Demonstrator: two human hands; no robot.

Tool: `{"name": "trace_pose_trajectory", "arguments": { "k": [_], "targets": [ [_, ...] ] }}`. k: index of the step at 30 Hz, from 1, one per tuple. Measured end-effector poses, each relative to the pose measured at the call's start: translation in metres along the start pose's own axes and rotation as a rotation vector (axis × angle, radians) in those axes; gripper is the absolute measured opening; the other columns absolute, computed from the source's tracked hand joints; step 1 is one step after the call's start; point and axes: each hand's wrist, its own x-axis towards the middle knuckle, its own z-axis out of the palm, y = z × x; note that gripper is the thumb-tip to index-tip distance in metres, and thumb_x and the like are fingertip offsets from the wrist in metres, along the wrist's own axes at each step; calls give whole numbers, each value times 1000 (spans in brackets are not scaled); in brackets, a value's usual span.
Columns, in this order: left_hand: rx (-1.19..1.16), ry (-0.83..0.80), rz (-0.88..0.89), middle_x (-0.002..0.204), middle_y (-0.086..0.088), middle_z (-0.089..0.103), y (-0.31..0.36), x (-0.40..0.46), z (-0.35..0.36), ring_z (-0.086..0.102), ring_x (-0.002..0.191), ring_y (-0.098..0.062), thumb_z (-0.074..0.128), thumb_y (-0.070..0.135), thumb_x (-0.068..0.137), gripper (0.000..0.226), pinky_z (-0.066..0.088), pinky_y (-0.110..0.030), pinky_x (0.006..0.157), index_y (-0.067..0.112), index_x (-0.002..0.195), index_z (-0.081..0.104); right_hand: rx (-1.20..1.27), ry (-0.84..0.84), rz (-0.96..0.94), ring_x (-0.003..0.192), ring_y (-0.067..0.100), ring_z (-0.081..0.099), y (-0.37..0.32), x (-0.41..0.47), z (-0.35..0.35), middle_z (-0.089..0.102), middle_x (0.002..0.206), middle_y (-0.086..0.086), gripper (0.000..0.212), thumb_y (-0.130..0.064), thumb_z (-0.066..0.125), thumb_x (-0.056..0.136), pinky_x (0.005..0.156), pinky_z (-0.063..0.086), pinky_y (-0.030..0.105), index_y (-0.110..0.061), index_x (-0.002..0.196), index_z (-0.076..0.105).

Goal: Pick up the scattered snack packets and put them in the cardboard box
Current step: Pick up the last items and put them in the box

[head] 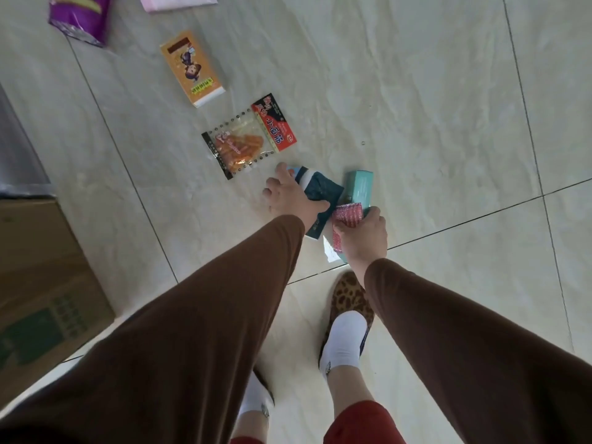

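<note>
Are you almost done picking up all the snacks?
Not yet. The right hand grips a teal box and a red packet; the left hand is taking a dark blue packet. Still on the floor: the clear red-labelled packet, orange packet, purple bag and pink packet. The cardboard box waits at the left, its inside unseen.

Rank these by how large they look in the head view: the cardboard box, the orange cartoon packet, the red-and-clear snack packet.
1. cardboard box, by far the largest, though it is cut by the frame edge and is nearer the camera.
2 and 3. red-and-clear snack packet and orange cartoon packet look close in size; I would not rank them.
</note>
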Motion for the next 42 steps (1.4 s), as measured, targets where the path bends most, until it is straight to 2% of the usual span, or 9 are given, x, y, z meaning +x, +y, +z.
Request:
{"name": "trace_pose_trajectory", "arguments": {
  "k": [7,12,15,20,22,25,30,38,42],
  "targets": [
    [-97,-45,-109,137,-14,42,-3,1,5,41,129,-33,93,44,60,105,39,-46,112,6,139,35,5,15,-18,108,33,59,4,6,-8,56,116,11,54,-33,79,80,97,53,51,-11,120,51],
    [-361,-50,-28,114,-7,66,-14,-14,-11,69,99,-32,89,24,69,74,60,-46,88,24,117,33,16,-21,-43,95,29,64,-8,6,-16,62,109,10,42,-33,75,87,89,57,48,-15,119,54],
    [-404,-2,-27,124,-5,66,-26,4,-55,67,108,-29,90,24,72,77,57,-43,97,21,130,40,47,-36,-70,81,26,70,-18,4,-20,69,94,2,28,-37,73,84,77,61,49,-28,103,54],
    [79,-65,94,126,-8,61,-29,63,-131,56,121,-31,84,58,63,80,50,-43,104,16,126,58,71,-19,-116,67,29,70,-32,12,-16,68,78,1,28,-41,68,74,63,60,51,-32,93,50],
    [386,-52,170,146,-14,44,-23,79,-141,36,140,-37,78,67,66,92,36,-46,116,16,138,52,47,-31,-175,70,29,69,-40,16,-11,68,82,1,31,-45,67,74,66,60,50,-32,96,50],
    [464,-101,214,169,-8,17,-16,91,-137,11,157,-32,77,64,72,109,14,-50,126,16,157,29,8,-67,-249,76,24,69,-54,17,-6,67,89,-1,33,-46,71,79,69,60,47,-30,103,54],
    [553,25,206,140,-11,52,-23,66,-114,48,129,-34,70,67,74,89,39,-44,107,15,141,46,-39,-121,-295,77,21,68,-67,12,-3,68,89,-1,30,-40,74,84,69,61,46,-26,103,56],
    [160,-29,42,116,1,69,-83,-11,-137,62,107,-24,77,62,69,79,54,-44,95,29,134,46,-54,-184,-325,59,21,69,-106,-33,-15,71,73,-1,21,-35,69,87,56,60,45,-27,99,54],
    [48,-1,3,107,7,71,-96,-40,-172,68,96,-22,78,63,64,65,59,-44,88,34,114,46,-38,-227,-377,65,20,69,-138,-61,-23,70,78,-3,21,-37,67,88,60,60,41,-26,100,54]
  ]
}}
